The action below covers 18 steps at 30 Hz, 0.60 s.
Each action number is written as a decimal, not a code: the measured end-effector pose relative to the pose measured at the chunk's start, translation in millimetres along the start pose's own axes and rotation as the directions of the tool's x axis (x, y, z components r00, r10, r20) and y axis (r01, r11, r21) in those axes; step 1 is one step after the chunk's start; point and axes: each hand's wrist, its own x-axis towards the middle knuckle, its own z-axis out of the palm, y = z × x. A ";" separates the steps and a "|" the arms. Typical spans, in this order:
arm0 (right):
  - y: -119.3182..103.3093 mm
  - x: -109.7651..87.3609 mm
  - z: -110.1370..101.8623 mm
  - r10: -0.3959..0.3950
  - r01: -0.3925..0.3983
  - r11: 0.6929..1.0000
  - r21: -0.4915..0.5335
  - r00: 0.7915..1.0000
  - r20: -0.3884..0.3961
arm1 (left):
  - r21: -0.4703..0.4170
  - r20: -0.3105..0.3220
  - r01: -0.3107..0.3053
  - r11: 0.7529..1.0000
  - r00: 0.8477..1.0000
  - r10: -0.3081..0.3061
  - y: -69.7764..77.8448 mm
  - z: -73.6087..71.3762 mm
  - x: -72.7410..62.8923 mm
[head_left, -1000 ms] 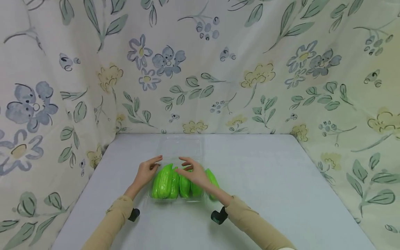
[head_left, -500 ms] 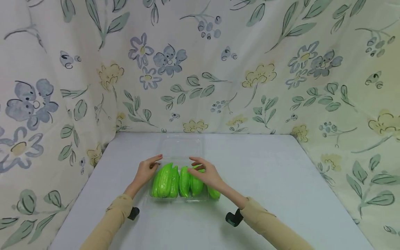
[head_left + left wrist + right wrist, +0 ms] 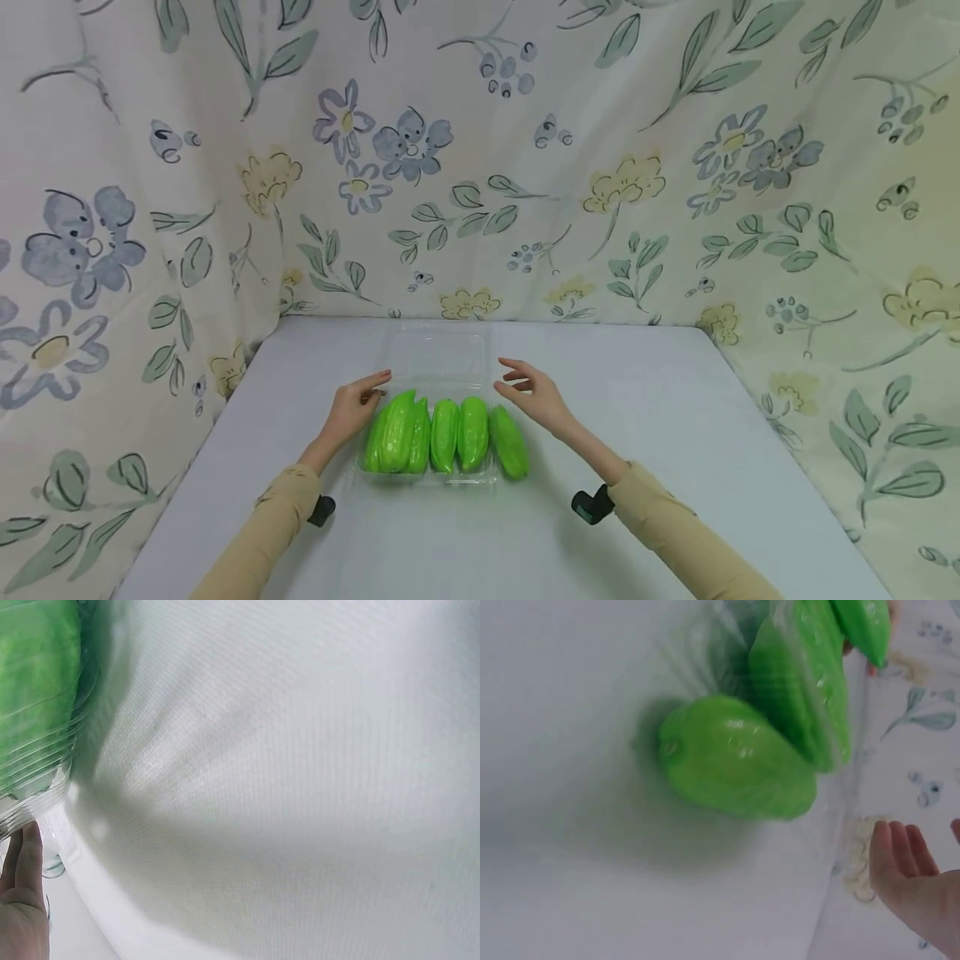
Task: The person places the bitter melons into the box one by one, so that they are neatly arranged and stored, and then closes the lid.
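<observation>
A clear plastic clamshell box stands with its lid folded back. Inside lies a row of several bright green ridged gourds; one more gourd lies outside, along the box's right side. My left hand rests at the box's back left corner. Its straight fingers touch the ribbed wall in the left wrist view. My right hand hovers just behind and right of the loose gourd, fingers parted and holding nothing. In the right wrist view that gourd lies apart from the hand.
The white table has a straight back edge, with a floral curtain hanging behind it and along both sides. A dark wrist camera sits under the right sleeve, another camera by the left.
My right hand has drawn back to the right from over the box, uncovering the gourds inside and the loose one. The left hand stays at the box's corner.
</observation>
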 end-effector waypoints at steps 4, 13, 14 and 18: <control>12.8 1.1 -6.1 0.063 -0.063 0.998 -0.011 0.998 -0.003 | -0.005 -0.009 -0.019 1.000 1.000 0.019 -1.9 0.5 0.4; 34.1 0.9 -9.9 0.160 -0.161 0.987 0.013 0.987 0.021 | 0.000 -0.005 -0.022 1.000 1.000 0.022 1.1 -0.8 -1.2; 35.3 1.0 -10.1 0.168 -0.168 0.986 0.022 0.986 0.024 | 0.000 -0.005 -0.024 1.000 1.000 0.024 1.2 -1.0 -1.3; 38.8 1.9 -11.0 0.191 -0.193 0.980 0.040 0.981 0.035 | -0.007 -0.013 -0.035 0.999 0.999 0.035 1.6 -1.6 -1.4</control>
